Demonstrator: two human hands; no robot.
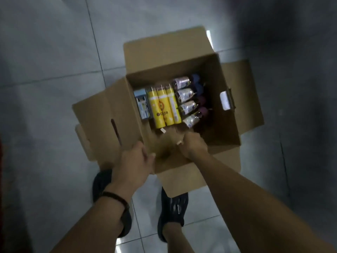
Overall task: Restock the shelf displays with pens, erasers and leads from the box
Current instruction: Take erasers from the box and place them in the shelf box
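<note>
Where the cardboard box (pixel 173 70) sits on the grey tiled floor (pixel 54 52), its flaps are folded outward and the stock inside shows from above.

Contents, left to right:
- Small light-blue packs (pixel 143 105), stacked against the left wall.
- Three yellow tubes (pixel 165 106) lying side by side and touching, one printed "COLOR".
- Four clear packets (pixel 186 101) in a row just beside the tubes. Dark blue and purple items (pixel 199 94) lie at their far ends, too dim to name.

A handle cut-out (pixel 226 100) pierces the right wall. A slot (pixel 115 130) shows in the left flap.

Left grip (pixel 135 159): at the near-left corner of the box, fingers curled round the cardboard edge, thumb on the inner side of the near wall. A dark bracelet (pixel 116 198) circles this wrist.

Right grip (pixel 193 145): knuckles up on the near rim, further right, fingers curled tight over the edge, thumbnail showing. The cardboard between the two grips is motion-blurred, so the exact hold is hard to read. Neither grip has hold of any stock.

Below the box, two dark shoes: the left shoe (pixel 102 181) is partly hidden by the left forearm, and the right shoe (pixel 173 212) pokes out from under the near flap. Both stand on the tiles.
</note>
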